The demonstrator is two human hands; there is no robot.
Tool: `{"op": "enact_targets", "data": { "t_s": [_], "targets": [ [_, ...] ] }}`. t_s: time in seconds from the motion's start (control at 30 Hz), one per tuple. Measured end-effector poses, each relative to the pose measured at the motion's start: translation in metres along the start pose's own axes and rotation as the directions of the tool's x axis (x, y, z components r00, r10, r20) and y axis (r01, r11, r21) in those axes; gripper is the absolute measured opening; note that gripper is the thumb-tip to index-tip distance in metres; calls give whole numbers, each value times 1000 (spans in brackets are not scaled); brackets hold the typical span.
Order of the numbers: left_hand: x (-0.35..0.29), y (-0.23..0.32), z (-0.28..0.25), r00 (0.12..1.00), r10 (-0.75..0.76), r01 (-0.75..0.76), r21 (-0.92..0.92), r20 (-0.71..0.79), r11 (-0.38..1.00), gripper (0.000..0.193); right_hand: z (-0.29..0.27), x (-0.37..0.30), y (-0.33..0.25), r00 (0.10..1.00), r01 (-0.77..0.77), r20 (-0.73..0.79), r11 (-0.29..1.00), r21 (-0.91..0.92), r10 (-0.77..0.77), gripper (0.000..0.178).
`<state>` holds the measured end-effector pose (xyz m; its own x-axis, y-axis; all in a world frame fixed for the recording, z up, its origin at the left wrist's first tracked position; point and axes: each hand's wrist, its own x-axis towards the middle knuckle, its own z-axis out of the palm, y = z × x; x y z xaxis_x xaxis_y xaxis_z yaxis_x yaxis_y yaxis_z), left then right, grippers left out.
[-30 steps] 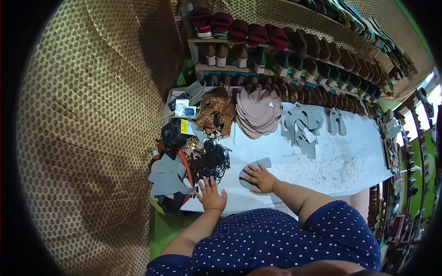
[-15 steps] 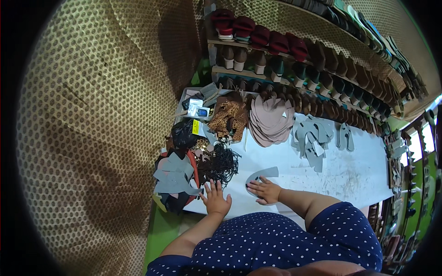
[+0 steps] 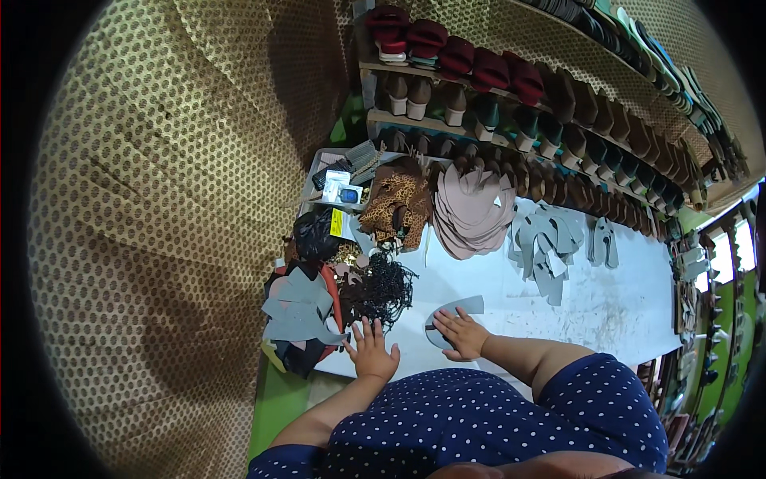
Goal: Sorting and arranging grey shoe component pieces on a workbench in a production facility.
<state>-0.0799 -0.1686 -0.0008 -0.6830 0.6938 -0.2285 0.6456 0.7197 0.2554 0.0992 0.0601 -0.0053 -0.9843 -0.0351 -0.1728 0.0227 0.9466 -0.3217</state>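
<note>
A curved grey cut-out piece point(image 3: 456, 310) lies flat near the front edge of the white worktable point(image 3: 606, 311). My right hand point(image 3: 460, 334) rests on its near end, fingers spread and pressing down. My left hand point(image 3: 373, 351) lies flat on the table to the left, fingers apart, holding nothing. It sits just below a tangle of black beaded cord point(image 3: 384, 286) and beside a stack of grey cut-outs point(image 3: 297, 311).
A pile of pink cut-outs point(image 3: 477, 211), leopard-print pieces point(image 3: 399, 203) and more grey cut-outs point(image 3: 546, 243) lie at the table's back. Shelves of shoes and heels point(image 3: 511, 88) rise behind. A woven wall point(image 3: 159, 199) stands to the left.
The view has shifted, so the table sits lower and more to the right. Both hands stay flat in the same places, the right one still on the grey piece.
</note>
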Motion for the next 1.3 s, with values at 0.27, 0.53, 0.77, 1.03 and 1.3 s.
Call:
{"op": "enact_targets", "data": {
  "t_s": [0.27, 0.53, 0.77, 1.03, 1.3],
  "targets": [
    [0, -2, 3, 1000, 4, -4, -1, -16, 1000, 82, 1, 0, 1, 989, 147, 34, 985, -90, -144, 73],
    [-1, -1, 0, 1000, -8, 8, -19, -6, 1000, 82, 11, 0, 5, 995, 64, -83, 992, 108, -55, 75],
    [-2, -2, 4, 1000, -11, 11, -25, -12, 1000, 83, 1, 1, 1, 995, 99, 35, 994, -50, -97, 76],
    [-1, -3, 4, 1000, -1, 1, -21, -23, 1000, 82, 5, 1, 3, 996, 44, -77, 996, 77, -38, 76],
    [-1, -3, 3, 1000, 4, -5, -25, -21, 1000, 82, 4, -2, 2, 994, 92, -67, 993, 72, -87, 68]
  ]
}}
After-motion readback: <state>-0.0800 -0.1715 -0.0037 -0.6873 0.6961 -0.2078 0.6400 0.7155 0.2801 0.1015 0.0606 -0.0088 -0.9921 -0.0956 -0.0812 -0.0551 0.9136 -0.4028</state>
